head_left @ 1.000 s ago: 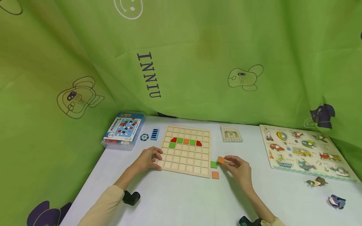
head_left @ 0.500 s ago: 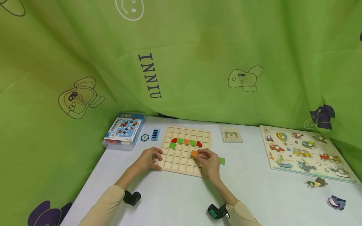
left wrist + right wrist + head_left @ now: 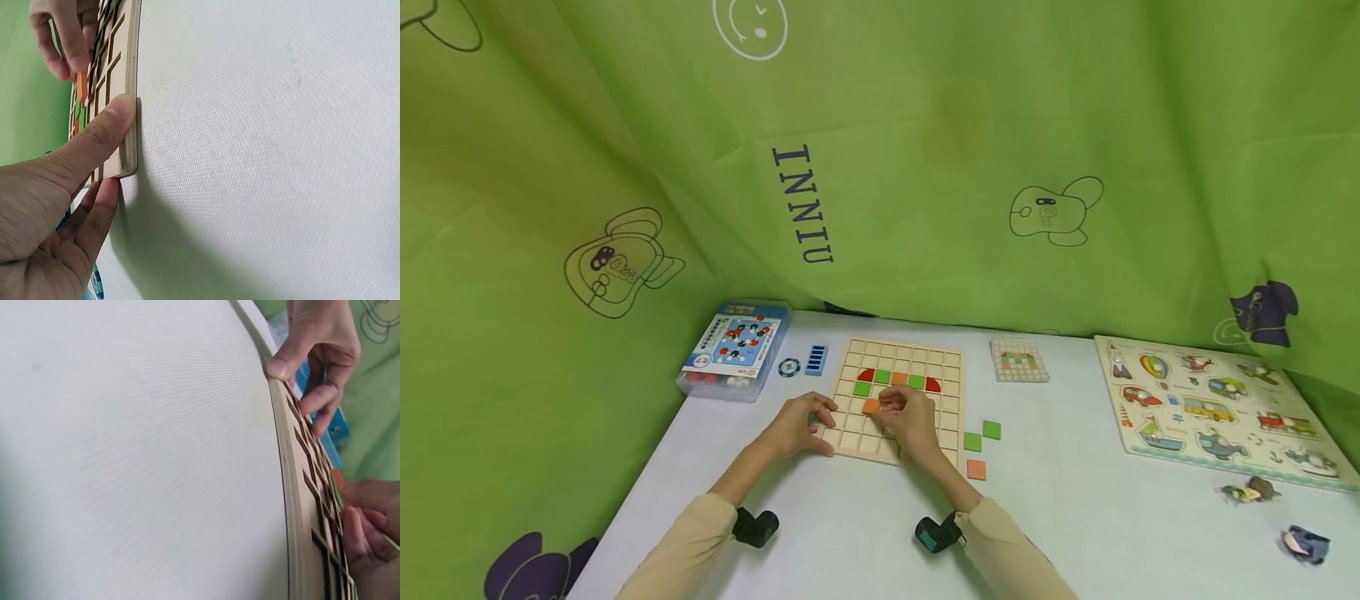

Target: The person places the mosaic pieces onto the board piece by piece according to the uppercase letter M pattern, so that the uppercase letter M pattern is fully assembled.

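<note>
A wooden grid board (image 3: 950,421) lies on the white table with a row of red rounded pieces, green squares and an orange square. One green square (image 3: 861,389) sits below the row's left end. My left hand (image 3: 801,423) grips the board's near left corner; in the left wrist view the thumb (image 3: 103,128) lies over the near edge, fingers against the side. My right hand (image 3: 912,421) pinches an orange square tile (image 3: 870,407) over the cell just below that green square. The right hand covers part of the grid.
Two green tiles (image 3: 972,442) and an orange tile (image 3: 976,470) lie right of the board. Behind them is a pattern card (image 3: 1018,360). A picture puzzle board (image 3: 1210,417) and two small figures are at far right. A plastic box (image 3: 733,350), round chip (image 3: 789,367) and blue block (image 3: 816,359) stand left.
My right hand has carried the orange tile from right of the board leftward over the grid, to below the green square. The left hand has stayed on the board's corner.
</note>
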A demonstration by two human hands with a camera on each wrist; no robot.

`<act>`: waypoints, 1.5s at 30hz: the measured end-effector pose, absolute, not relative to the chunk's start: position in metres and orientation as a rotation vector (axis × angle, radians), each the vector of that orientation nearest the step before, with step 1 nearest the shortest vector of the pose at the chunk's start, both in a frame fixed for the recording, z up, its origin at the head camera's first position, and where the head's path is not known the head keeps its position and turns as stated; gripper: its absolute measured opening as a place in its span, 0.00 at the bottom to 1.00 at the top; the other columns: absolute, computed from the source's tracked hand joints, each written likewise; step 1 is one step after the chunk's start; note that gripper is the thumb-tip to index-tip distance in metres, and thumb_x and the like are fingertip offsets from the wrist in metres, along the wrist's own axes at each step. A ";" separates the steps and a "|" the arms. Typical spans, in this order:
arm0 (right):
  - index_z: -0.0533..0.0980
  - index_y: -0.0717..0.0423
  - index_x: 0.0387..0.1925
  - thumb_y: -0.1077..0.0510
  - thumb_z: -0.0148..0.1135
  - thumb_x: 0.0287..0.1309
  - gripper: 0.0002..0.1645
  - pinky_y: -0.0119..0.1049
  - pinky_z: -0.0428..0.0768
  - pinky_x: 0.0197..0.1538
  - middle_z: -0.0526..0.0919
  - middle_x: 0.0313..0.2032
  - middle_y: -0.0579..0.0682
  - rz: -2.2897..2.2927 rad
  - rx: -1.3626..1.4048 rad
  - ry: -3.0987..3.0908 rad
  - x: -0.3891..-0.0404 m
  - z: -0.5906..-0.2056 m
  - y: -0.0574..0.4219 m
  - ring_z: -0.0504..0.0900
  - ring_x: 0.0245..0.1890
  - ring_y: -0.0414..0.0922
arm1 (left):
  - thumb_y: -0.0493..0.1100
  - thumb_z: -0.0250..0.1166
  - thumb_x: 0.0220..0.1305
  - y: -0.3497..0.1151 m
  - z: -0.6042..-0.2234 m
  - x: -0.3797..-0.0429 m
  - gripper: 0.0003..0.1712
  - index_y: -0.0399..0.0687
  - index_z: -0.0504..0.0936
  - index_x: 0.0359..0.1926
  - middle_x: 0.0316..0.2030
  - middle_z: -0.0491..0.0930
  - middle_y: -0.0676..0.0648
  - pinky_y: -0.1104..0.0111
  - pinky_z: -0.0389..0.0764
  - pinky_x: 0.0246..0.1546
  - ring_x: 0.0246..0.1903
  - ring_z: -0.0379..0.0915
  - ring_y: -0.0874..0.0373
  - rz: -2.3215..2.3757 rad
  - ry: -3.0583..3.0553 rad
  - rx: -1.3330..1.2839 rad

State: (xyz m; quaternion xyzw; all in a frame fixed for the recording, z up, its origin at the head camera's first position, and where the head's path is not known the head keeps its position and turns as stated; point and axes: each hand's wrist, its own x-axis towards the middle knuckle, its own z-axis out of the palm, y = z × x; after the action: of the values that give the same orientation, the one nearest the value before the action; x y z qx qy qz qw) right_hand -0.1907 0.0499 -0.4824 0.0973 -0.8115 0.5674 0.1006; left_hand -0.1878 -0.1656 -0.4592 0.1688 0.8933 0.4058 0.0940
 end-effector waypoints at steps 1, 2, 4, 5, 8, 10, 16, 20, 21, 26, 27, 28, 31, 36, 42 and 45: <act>0.81 0.68 0.33 0.73 0.70 0.42 0.11 0.26 0.81 0.29 0.85 0.29 0.58 1.670 0.297 -2.404 -0.192 -0.483 0.048 0.83 0.27 0.47 | 0.30 0.79 0.36 -0.166 -0.460 -0.188 0.17 0.36 0.81 0.29 0.51 0.76 0.40 0.64 0.82 0.46 0.57 0.68 0.41 1.206 2.649 0.502; 0.81 0.68 0.33 0.74 0.70 0.42 0.12 0.25 0.81 0.29 0.85 0.29 0.58 1.663 0.308 -2.407 -0.193 -0.483 0.047 0.83 0.27 0.47 | 0.30 0.79 0.36 -0.165 -0.460 -0.188 0.17 0.36 0.81 0.29 0.51 0.76 0.40 0.64 0.82 0.46 0.56 0.68 0.41 1.207 2.650 0.504; 0.80 0.69 0.33 0.74 0.71 0.41 0.12 0.25 0.81 0.29 0.84 0.29 0.58 1.644 0.331 -2.409 -0.195 -0.483 0.045 0.83 0.27 0.47 | 0.30 0.79 0.36 -0.165 -0.461 -0.188 0.17 0.37 0.81 0.29 0.51 0.76 0.40 0.64 0.82 0.45 0.56 0.69 0.42 1.206 2.655 0.507; 0.80 0.69 0.33 0.74 0.71 0.41 0.12 0.25 0.81 0.29 0.84 0.29 0.59 1.646 0.336 -2.410 -0.196 -0.483 0.044 0.83 0.27 0.47 | 0.30 0.79 0.36 -0.165 -0.461 -0.188 0.17 0.37 0.81 0.29 0.51 0.76 0.40 0.64 0.82 0.45 0.57 0.69 0.42 1.208 2.655 0.505; 0.80 0.70 0.34 0.74 0.72 0.41 0.13 0.26 0.81 0.30 0.84 0.30 0.60 1.683 0.339 -2.409 -0.197 -0.482 0.043 0.83 0.28 0.49 | 0.31 0.79 0.36 -0.165 -0.462 -0.188 0.17 0.37 0.81 0.29 0.51 0.76 0.41 0.64 0.82 0.45 0.57 0.69 0.43 1.208 2.658 0.498; 0.80 0.70 0.35 0.74 0.71 0.41 0.14 0.26 0.82 0.31 0.84 0.31 0.60 1.734 0.323 -2.406 -0.198 -0.481 0.041 0.83 0.29 0.49 | 0.31 0.79 0.36 -0.165 -0.462 -0.189 0.17 0.38 0.81 0.29 0.51 0.77 0.41 0.64 0.82 0.45 0.57 0.69 0.43 1.206 2.662 0.493; 0.79 0.73 0.35 0.76 0.70 0.41 0.14 0.28 0.83 0.32 0.84 0.32 0.64 1.748 0.347 -2.390 -0.200 -0.480 0.038 0.84 0.30 0.53 | 0.32 0.79 0.37 -0.166 -0.463 -0.189 0.16 0.38 0.81 0.29 0.51 0.77 0.41 0.63 0.82 0.46 0.56 0.69 0.44 1.196 2.668 0.496; 0.79 0.73 0.35 0.76 0.71 0.41 0.14 0.29 0.84 0.32 0.84 0.32 0.64 1.745 0.354 -2.394 -0.200 -0.480 0.035 0.84 0.30 0.54 | 0.31 0.79 0.37 -0.165 -0.462 -0.189 0.16 0.38 0.81 0.28 0.51 0.77 0.41 0.63 0.82 0.46 0.56 0.69 0.43 1.194 2.668 0.504; 0.79 0.73 0.35 0.76 0.71 0.41 0.14 0.29 0.84 0.33 0.84 0.32 0.64 1.752 0.355 -2.396 -0.200 -0.480 0.034 0.84 0.30 0.54 | 0.31 0.79 0.37 -0.165 -0.462 -0.189 0.16 0.38 0.81 0.28 0.51 0.77 0.41 0.63 0.82 0.46 0.56 0.69 0.43 1.194 2.668 0.503; 0.79 0.73 0.36 0.75 0.71 0.42 0.14 0.30 0.84 0.34 0.84 0.33 0.64 1.752 0.347 -2.410 -0.200 -0.480 0.033 0.85 0.31 0.53 | 0.31 0.79 0.36 -0.165 -0.461 -0.188 0.16 0.39 0.81 0.28 0.51 0.77 0.42 0.63 0.82 0.46 0.56 0.69 0.43 1.190 2.675 0.490; 0.79 0.73 0.36 0.75 0.71 0.42 0.15 0.30 0.84 0.34 0.84 0.33 0.64 1.758 0.343 -2.413 -0.200 -0.479 0.034 0.85 0.32 0.54 | 0.31 0.79 0.36 -0.165 -0.461 -0.188 0.16 0.39 0.81 0.28 0.51 0.77 0.42 0.62 0.81 0.46 0.57 0.69 0.43 1.190 2.675 0.485; 0.79 0.73 0.36 0.74 0.71 0.43 0.15 0.30 0.84 0.34 0.84 0.33 0.63 1.757 0.340 -2.416 -0.200 -0.479 0.034 0.85 0.32 0.54 | 0.31 0.79 0.36 -0.165 -0.461 -0.188 0.16 0.39 0.81 0.28 0.51 0.77 0.42 0.62 0.81 0.46 0.57 0.69 0.43 1.190 2.677 0.484; 0.79 0.72 0.36 0.74 0.71 0.43 0.15 0.29 0.84 0.35 0.84 0.34 0.63 1.782 0.334 -2.409 -0.201 -0.481 0.036 0.85 0.32 0.54 | 0.31 0.79 0.36 -0.165 -0.461 -0.188 0.16 0.39 0.81 0.28 0.51 0.77 0.42 0.62 0.81 0.46 0.57 0.68 0.43 1.190 2.676 0.480; 0.79 0.72 0.37 0.74 0.71 0.44 0.14 0.30 0.84 0.37 0.84 0.35 0.63 1.861 0.330 -2.397 -0.202 -0.484 0.035 0.85 0.34 0.54 | 0.31 0.79 0.36 -0.166 -0.462 -0.188 0.17 0.39 0.81 0.28 0.51 0.77 0.42 0.64 0.82 0.45 0.57 0.68 0.43 1.192 2.673 0.484; 0.79 0.71 0.39 0.73 0.69 0.47 0.14 0.30 0.84 0.38 0.84 0.37 0.63 1.970 0.266 -2.399 -0.196 -0.475 0.043 0.85 0.36 0.55 | 0.31 0.79 0.36 -0.165 -0.462 -0.188 0.17 0.39 0.81 0.28 0.51 0.77 0.42 0.65 0.82 0.45 0.57 0.69 0.43 1.193 2.677 0.481; 0.78 0.71 0.42 0.73 0.68 0.49 0.16 0.30 0.84 0.40 0.83 0.40 0.64 2.134 0.151 -2.355 -0.189 -0.469 0.063 0.85 0.39 0.55 | 0.30 0.79 0.35 -0.164 -0.461 -0.187 0.17 0.38 0.81 0.28 0.51 0.76 0.41 0.64 0.82 0.45 0.57 0.69 0.43 1.207 2.667 0.468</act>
State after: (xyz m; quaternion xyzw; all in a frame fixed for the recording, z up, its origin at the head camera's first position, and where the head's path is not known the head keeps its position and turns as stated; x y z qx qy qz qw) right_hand -0.1887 0.0626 -0.4687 0.0476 -0.7401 0.6706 -0.0199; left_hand -0.1870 -0.1644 -0.4613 0.1572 0.8961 0.4055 0.0884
